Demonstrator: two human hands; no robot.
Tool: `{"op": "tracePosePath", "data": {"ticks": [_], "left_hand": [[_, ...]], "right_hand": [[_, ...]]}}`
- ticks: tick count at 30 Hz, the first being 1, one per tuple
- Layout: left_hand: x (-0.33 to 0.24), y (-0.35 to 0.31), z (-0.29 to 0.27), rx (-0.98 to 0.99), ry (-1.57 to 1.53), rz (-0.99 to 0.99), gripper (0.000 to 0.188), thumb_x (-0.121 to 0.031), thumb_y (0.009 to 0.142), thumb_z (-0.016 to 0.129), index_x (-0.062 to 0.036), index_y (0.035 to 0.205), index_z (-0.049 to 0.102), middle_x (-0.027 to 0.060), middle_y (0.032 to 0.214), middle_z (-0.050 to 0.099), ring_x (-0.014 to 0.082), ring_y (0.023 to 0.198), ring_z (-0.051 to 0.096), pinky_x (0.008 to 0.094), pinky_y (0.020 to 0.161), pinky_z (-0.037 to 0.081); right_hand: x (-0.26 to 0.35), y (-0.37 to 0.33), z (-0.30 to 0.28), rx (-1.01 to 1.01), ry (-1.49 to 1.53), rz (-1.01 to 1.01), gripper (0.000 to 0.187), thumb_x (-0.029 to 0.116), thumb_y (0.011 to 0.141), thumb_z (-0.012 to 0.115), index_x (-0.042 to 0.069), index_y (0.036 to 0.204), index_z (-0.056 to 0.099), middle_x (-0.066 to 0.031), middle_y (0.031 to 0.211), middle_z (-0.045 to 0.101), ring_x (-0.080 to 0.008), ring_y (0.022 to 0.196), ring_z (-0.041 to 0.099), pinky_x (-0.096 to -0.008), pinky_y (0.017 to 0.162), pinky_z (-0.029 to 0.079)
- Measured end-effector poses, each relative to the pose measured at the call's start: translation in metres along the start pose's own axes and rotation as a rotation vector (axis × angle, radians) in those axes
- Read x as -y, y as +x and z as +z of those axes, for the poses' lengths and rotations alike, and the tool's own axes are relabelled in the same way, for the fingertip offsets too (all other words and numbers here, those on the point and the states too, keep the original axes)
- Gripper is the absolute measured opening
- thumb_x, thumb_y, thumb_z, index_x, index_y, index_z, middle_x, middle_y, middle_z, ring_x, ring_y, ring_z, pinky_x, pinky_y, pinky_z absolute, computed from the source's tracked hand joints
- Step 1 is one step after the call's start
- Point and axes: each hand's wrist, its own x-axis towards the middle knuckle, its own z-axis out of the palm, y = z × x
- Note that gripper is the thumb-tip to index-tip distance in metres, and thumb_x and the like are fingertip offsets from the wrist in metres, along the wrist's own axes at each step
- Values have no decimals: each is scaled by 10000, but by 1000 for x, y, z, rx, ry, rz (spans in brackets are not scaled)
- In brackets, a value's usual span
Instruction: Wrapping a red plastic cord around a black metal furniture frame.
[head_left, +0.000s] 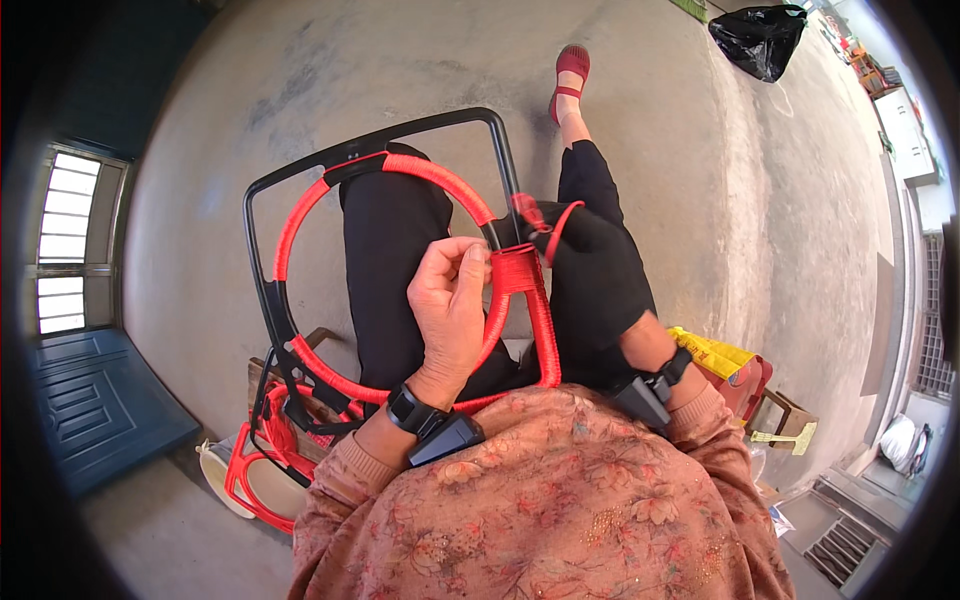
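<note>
A black metal frame [377, 128] rests across my lap, its round ring wrapped in red cord [428, 172]. Beside the ring's right side, my left hand [449, 315] is bare and closed, thumb pressed to forefinger. The fingertips meet the frame near a thickly wrapped joint [516, 268]; what they pinch is hidden. My right hand [600, 265], in a black glove, is closed around red cord at the frame's right bar. A loop of that cord [562, 232] crosses the glove, and a small red bundle [529, 212] shows by the bar. The right fingertips are partly blurred.
More red-wrapped frames [270, 462] lie at my left. At my right are a yellow bag [708, 352] and a wooden stool [783, 424]. A black plastic bag [760, 42] sits on the concrete floor [650, 110] at the far right. A blue door [110, 405] is at the left.
</note>
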Motion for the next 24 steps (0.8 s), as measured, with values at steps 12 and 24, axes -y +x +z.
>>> {"op": "tracePosePath", "data": {"ticks": [12, 24], "left_hand": [[-2, 2, 0, 119, -192, -433, 161, -176, 944, 565, -30, 1005, 537, 57, 861, 647, 126, 667, 640, 241, 518, 530], [-2, 3, 2, 115, -276, -502, 145, -175, 959, 532, -40, 1010, 539, 68, 837, 647, 150, 651, 642, 252, 504, 517]], "right_hand": [[-108, 23, -133, -58, 1484, -32, 151, 134, 980, 464, 34, 1080, 518, -1, 741, 491, -105, 704, 495, -236, 709, 437], [-147, 9, -180, -534, 873, 144, 126, 147, 927, 556, 75, 1030, 547, 42, 645, 431, -32, 462, 327, -173, 398, 250]]}}
